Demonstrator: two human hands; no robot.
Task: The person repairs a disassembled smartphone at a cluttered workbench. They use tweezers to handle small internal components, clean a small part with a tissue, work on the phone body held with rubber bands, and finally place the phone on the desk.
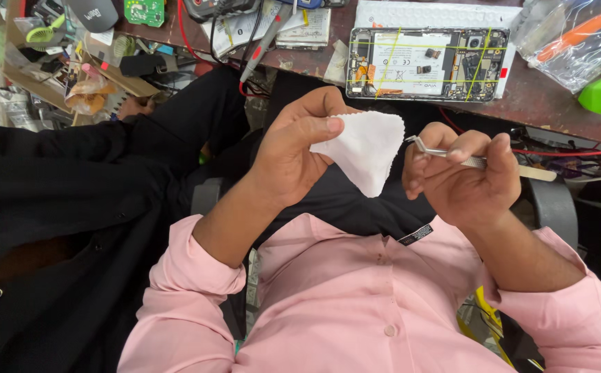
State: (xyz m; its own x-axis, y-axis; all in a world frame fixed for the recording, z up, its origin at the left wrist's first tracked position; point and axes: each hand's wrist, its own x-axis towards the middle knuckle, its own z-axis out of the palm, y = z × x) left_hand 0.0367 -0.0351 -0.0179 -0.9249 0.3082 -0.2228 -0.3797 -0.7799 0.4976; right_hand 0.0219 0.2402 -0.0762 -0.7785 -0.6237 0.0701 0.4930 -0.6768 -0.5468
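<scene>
We hold a small white cloth [364,148] in our left hand [293,148], pinched between thumb and fingers, so it hangs as a folded wedge above our lap. Our right hand [463,176] is closed around bent-tip metal tweezers [452,153], with the angled tip touching or just beside the right edge of the cloth; we cannot tell whether the tip carries anything.

On the far side, on the worn brown bench [556,103], lies an opened phone [428,63] with its back off, inner boards and battery exposed, and thin yellow bands stretched across it. It lies untouched, well apart from both hands.

As we judge it, the phone's opening is done, and the wiping of the tweezer tip is only starting or midway; the phone is not yet closed up. A person in black sits at our left.
</scene>
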